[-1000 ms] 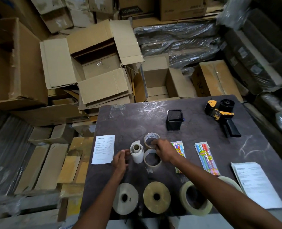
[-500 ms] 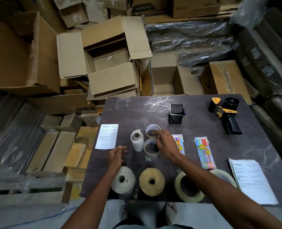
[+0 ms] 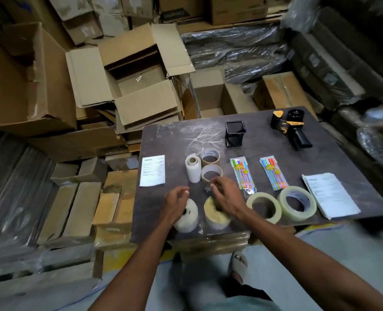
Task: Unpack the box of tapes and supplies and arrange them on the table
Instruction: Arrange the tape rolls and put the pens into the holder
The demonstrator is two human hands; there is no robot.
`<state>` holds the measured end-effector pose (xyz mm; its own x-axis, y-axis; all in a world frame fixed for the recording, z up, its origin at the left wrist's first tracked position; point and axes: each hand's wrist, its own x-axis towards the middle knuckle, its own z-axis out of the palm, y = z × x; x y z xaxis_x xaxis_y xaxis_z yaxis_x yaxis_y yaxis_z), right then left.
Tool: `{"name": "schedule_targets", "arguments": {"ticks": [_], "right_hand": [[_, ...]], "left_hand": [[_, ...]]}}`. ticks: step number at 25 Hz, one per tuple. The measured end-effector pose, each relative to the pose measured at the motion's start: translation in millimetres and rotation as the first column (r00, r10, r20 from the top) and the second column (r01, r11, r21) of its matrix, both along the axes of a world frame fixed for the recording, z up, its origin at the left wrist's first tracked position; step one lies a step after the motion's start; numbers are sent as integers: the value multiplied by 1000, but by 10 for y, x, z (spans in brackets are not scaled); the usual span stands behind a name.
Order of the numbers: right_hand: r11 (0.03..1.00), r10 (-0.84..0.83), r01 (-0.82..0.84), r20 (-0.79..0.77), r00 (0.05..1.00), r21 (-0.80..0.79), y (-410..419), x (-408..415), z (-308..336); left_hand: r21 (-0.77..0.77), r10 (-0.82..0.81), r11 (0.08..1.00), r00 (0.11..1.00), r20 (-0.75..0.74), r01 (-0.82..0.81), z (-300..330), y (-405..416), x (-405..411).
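On the dark table (image 3: 264, 140) lie two small tape rings (image 3: 210, 155) (image 3: 212, 173), a white paper roll (image 3: 193, 168), two marker packs (image 3: 242, 173) (image 3: 273, 172), and a front row of big rolls: white (image 3: 187, 217), tan (image 3: 215, 215), two clear (image 3: 264, 207) (image 3: 297, 204). My left hand (image 3: 176, 198) hovers over the white roll with loosely curled fingers, holding nothing. My right hand (image 3: 225, 196) hovers over the tan roll just in front of the nearer small ring, fingers relaxed and empty.
A black pen cup (image 3: 235, 134) and a yellow-black tape dispenser (image 3: 290, 129) stand at the back. Printed sheets lie at the left (image 3: 152, 170) and right (image 3: 330, 195). An open cardboard box (image 3: 130, 81) sits beyond the table among piled cartons. My foot (image 3: 238, 267) shows below.
My right hand has let go of the small tape ring and drawn back toward me. My left hand has also pulled back over the front rolls. The view has shifted left and back.
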<state>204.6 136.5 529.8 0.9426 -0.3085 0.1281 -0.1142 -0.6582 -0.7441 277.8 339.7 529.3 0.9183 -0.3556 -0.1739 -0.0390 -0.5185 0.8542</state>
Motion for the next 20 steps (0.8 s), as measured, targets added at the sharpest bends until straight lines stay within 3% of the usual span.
{"name": "schedule_targets", "arguments": {"ticks": [3, 9, 20], "right_hand": [[995, -94, 94, 16, 995, -40, 153, -306, -36], [982, -189, 190, -98, 977, 8, 409, -776, -140], [938, -290, 330, -278, 916, 109, 527, -788, -212]], "left_hand": [[8, 2, 1000, 997, 72, -2, 17, 180, -250], [-5, 10, 1000, 998, -63, -11, -62, 498, -626], [60, 58, 997, 988, -141, -50, -154, 510, -640]]}}
